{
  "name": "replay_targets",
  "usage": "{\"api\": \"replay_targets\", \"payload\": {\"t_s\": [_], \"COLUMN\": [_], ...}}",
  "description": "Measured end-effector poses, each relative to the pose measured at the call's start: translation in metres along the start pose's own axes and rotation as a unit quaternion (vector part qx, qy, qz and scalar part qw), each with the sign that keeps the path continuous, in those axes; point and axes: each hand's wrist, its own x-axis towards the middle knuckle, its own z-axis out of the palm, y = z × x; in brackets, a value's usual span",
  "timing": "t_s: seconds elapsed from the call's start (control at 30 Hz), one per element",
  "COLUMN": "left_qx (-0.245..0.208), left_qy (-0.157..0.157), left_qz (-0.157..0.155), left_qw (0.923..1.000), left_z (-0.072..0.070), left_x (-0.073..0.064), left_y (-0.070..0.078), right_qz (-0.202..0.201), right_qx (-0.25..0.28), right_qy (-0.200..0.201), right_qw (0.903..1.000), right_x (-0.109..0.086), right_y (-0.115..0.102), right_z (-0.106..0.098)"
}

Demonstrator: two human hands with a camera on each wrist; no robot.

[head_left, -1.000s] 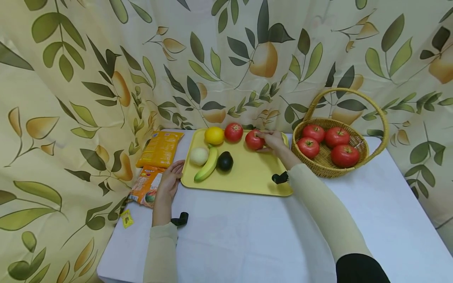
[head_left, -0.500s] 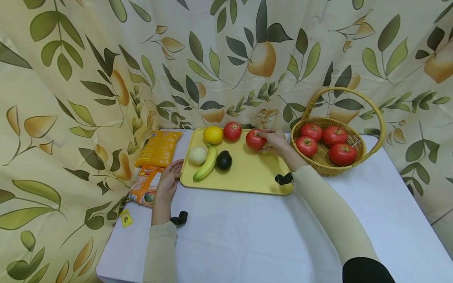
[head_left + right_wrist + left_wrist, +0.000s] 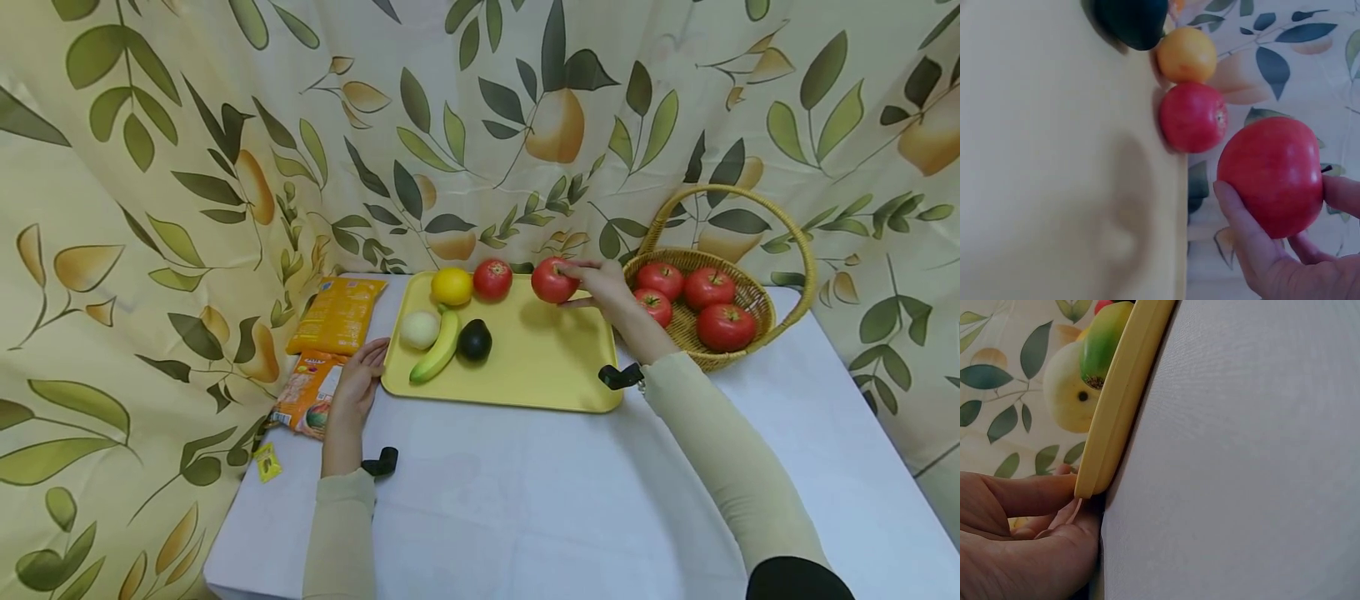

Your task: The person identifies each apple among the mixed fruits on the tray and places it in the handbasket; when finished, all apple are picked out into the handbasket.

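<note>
In the head view my right hand [image 3: 609, 292] holds a red tomato [image 3: 552, 281] above the back right of the yellow tray [image 3: 540, 379]. The right wrist view shows thumb and fingers round this tomato [image 3: 1272, 175], with a shadow on the tray beside it. At the tray's left edge, my left hand [image 3: 362, 377] pinches the rim; its fingers [image 3: 1038, 494] meet the tray corner in the left wrist view. On the tray lie another tomato [image 3: 492, 280], a lemon [image 3: 452, 287], a pale round fruit [image 3: 420, 330], a banana [image 3: 437, 350] and a dark avocado [image 3: 475, 342].
Right of the tray stands a wicker basket [image 3: 693, 354] with a tall handle, holding several tomatoes [image 3: 710, 288]. Two orange packets [image 3: 337, 317] lie left of the tray, with a small yellow sachet [image 3: 267, 462] nearer me. A leaf-patterned curtain [image 3: 480, 125] hangs behind the white table [image 3: 510, 500].
My right hand has lifted the tomato off the tray and carried it slightly right and back, toward the basket. The left hand stays at the tray's edge.
</note>
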Motion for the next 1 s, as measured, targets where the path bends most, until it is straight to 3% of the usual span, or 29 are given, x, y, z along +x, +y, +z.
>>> {"api": "replay_targets", "payload": {"t_s": [0.5, 1.0], "left_qx": [0.012, 0.018], "left_qy": [0.003, 0.005], "left_qz": [-0.002, 0.002], "left_qw": [0.9999, 0.9998], "left_z": [-0.003, 0.002], "left_x": [0.001, -0.001], "left_y": [-0.001, -0.001], "right_qz": [-0.023, -0.018], "right_qx": [-0.022, -0.049], "right_qy": [-0.005, 0.007], "right_qw": [0.9995, 0.9986], "right_x": [-0.018, -0.037], "right_y": [-0.018, -0.032], "right_z": [-0.013, -0.028]}}
